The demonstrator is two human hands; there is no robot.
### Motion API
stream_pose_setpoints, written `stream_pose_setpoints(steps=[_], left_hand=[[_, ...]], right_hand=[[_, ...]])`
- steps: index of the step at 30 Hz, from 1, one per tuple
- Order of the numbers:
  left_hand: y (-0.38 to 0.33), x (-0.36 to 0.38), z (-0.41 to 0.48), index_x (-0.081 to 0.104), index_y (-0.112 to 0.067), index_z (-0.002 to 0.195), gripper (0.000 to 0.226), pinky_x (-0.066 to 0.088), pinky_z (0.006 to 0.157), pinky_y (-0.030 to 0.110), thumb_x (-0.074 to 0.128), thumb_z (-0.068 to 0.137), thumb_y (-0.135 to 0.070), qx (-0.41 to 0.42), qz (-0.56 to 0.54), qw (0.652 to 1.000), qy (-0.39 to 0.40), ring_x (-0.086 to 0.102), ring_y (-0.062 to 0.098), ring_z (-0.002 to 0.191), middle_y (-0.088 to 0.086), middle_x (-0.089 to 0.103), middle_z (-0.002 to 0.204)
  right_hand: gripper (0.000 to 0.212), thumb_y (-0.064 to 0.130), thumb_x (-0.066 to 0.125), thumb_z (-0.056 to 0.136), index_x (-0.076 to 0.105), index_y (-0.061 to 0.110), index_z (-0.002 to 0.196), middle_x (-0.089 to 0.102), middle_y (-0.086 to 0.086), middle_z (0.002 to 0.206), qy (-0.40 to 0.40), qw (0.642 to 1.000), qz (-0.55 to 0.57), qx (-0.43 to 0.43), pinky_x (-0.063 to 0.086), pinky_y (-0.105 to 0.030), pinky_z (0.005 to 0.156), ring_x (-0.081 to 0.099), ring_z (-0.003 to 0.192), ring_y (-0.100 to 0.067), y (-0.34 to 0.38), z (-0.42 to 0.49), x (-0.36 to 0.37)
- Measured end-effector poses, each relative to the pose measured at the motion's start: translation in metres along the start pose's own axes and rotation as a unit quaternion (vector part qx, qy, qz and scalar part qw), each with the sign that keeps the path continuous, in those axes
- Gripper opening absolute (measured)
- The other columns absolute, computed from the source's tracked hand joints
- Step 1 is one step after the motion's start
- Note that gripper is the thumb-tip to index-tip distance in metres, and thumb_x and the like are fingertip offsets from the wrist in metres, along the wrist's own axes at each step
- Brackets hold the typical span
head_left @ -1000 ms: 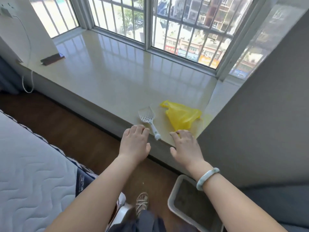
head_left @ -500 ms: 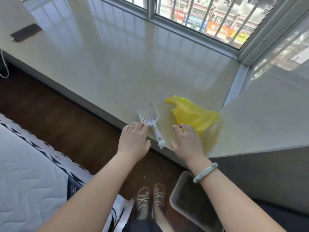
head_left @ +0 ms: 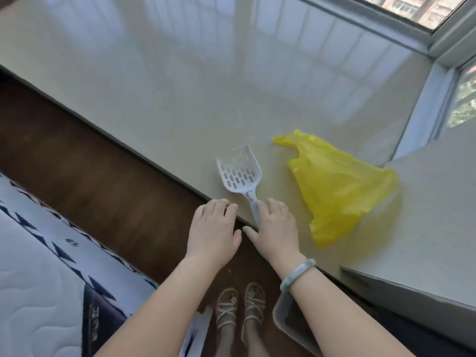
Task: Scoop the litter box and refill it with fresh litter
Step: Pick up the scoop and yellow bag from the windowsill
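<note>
A white slotted litter scoop point(head_left: 239, 173) lies on the pale window ledge point(head_left: 154, 81), its handle pointing toward me. My right hand point(head_left: 277, 228) lies flat over the end of that handle, fingers straight and thumb spread to the left. Just left of the handle, my left hand point(head_left: 213, 228) rests on the ledge's front edge with its fingers fairly straight. To the right of the scoop a crumpled yellow plastic bag point(head_left: 340, 186) sits on the ledge. The grey litter box point(head_left: 286, 320) stands on the floor beneath my right forearm, mostly hidden.
A quilted mattress point(head_left: 38, 292) fills the lower left. Dark wood floor point(head_left: 90, 176) runs between it and the ledge. My sandalled feet point(head_left: 240, 307) stand beside the litter box. A grey wall block point(head_left: 425, 253) rises at the right, with the window frame point(head_left: 438, 39) behind.
My right hand slid left from beside the yellow bag onto the scoop's handle. My left hand stayed at the ledge edge. The view tilted downward and drew closer.
</note>
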State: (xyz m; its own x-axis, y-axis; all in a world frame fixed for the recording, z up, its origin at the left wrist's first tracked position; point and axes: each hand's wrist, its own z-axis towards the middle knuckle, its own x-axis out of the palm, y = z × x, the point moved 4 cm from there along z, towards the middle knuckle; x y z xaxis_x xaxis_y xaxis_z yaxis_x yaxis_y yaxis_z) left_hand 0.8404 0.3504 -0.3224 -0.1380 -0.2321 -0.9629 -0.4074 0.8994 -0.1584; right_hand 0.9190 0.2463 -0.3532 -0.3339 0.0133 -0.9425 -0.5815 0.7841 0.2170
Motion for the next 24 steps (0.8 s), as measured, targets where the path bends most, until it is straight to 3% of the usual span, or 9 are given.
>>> stream_pose_setpoints(steps=[3, 9, 13, 17, 20, 24], left_hand=[[0.006, 0.008, 0.010, 0.059, -0.014, 0.121, 0.054, 0.042, 0.097, 0.040, 0.069, 0.074, -0.037, -0.007, -0.005, 1.000, -0.008, 0.053, 0.024, 0.117, 0.005, 0.060, 0.121], [0.012, 0.009, 0.019, 0.052, -0.015, 0.130, 0.059, 0.036, 0.103, 0.038, 0.066, 0.078, -0.040, 0.004, -0.006, 1.000, 0.001, 0.048, 0.021, 0.124, 0.003, 0.055, 0.129], [0.019, -0.005, 0.019, 0.061, -0.015, 0.119, 0.059, 0.045, 0.094, 0.039, 0.075, 0.067, -0.038, 0.002, 0.006, 1.000, 0.003, 0.058, 0.022, 0.112, 0.003, 0.063, 0.116], [0.014, -0.034, 0.024, 0.062, -0.015, 0.118, 0.060, 0.047, 0.091, 0.040, 0.077, 0.064, -0.037, 0.012, 0.006, 1.000, -0.005, 0.060, 0.024, 0.110, 0.004, 0.064, 0.115], [-0.001, -0.058, 0.030, 0.058, -0.015, 0.123, 0.058, 0.040, 0.099, 0.039, 0.071, 0.071, -0.035, 0.041, 0.004, 0.999, -0.002, 0.053, 0.025, 0.119, 0.004, 0.059, 0.124], [-0.040, -0.072, 0.043, 0.038, -0.020, 0.140, 0.062, 0.021, 0.110, 0.033, 0.055, 0.085, -0.044, 0.100, -0.017, 0.994, 0.030, 0.033, 0.022, 0.135, 0.001, 0.039, 0.143]], right_hand=[[0.064, 0.044, 0.079, 0.062, 0.057, 0.012, 0.113, 0.062, -0.007, 0.107, -0.020, 0.999, 0.011, 0.025, 0.049, -0.037, 0.074, 0.058, 0.096, -0.029, 0.003, 0.014, 0.009], [0.024, 0.026, 0.058, 0.086, 0.053, 0.015, 0.106, 0.057, -0.004, 0.103, 0.007, 0.995, 0.082, 0.056, 0.040, -0.031, 0.070, 0.053, 0.094, -0.025, -0.002, 0.029, 0.008], [0.022, 0.017, 0.054, 0.087, 0.056, 0.013, 0.108, 0.054, -0.005, 0.101, -0.008, 0.985, 0.155, 0.072, 0.031, -0.028, 0.061, 0.055, 0.082, -0.027, -0.004, 0.023, -0.012], [0.024, 0.018, 0.057, 0.085, 0.057, 0.015, 0.109, 0.052, -0.003, 0.101, -0.046, 0.970, 0.215, 0.105, 0.036, -0.029, 0.064, 0.055, 0.081, -0.024, -0.013, 0.005, -0.046], [0.029, 0.019, 0.060, 0.084, 0.059, 0.016, 0.113, 0.052, 0.001, 0.103, -0.085, 0.947, 0.266, 0.157, 0.034, -0.024, 0.067, 0.052, 0.085, -0.017, -0.025, -0.012, -0.076], [0.027, 0.016, 0.065, 0.080, 0.062, 0.014, 0.106, 0.054, -0.001, 0.098, -0.154, 0.923, 0.292, 0.198, 0.027, -0.019, 0.065, 0.053, 0.088, -0.018, -0.047, -0.025, -0.119]])
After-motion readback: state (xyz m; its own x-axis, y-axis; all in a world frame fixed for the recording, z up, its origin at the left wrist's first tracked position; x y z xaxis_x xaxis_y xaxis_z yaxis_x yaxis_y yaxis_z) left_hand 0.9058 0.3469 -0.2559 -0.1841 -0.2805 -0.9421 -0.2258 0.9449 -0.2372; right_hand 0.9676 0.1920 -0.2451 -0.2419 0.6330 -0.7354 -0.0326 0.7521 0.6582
